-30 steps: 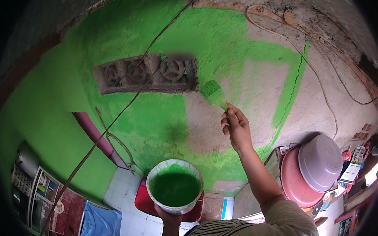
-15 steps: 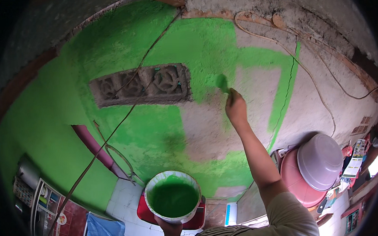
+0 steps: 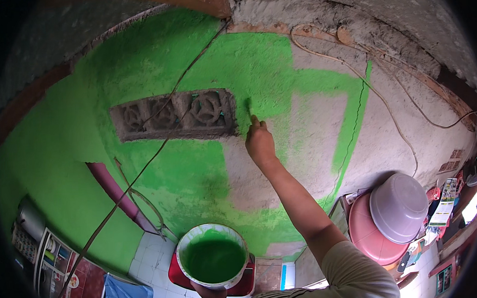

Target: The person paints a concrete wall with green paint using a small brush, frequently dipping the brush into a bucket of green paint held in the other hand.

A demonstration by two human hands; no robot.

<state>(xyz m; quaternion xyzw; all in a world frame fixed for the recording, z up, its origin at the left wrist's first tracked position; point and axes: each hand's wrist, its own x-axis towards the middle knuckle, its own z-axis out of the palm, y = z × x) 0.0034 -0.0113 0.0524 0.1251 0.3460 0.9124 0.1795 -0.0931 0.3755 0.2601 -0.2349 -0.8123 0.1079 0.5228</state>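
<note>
My right hand [image 3: 260, 144] is raised to the wall and closed around the handle of a paintbrush [image 3: 249, 106]. The green-coated bristles meet the wall [image 3: 267, 68] just right of the patterned vent blocks [image 3: 176, 114]. Bright green covers much of that wall, while a bare greyish patch [image 3: 255, 172] lies below and right of the brush. Low in front of me, my left hand [image 3: 210, 295] grips a white bucket [image 3: 240, 275] at its near side, with the fingers partly hidden beneath it. Green paint [image 3: 214, 259] fills the lower part of the bucket.
A dark cable [image 3: 143, 172] hangs diagonally across the view. Behind the bucket is a red object [image 3: 175, 274] on the tiled floor. At right, a purple basin [image 3: 399, 203] leans against a pink one [image 3: 362, 229]. A cabinet [image 3: 79, 284] with blue cloth stands lower left.
My right hand has moved the brush left along the wall, closer to the vent blocks. The bucket is still in my left hand, and the whole view has shifted slightly.
</note>
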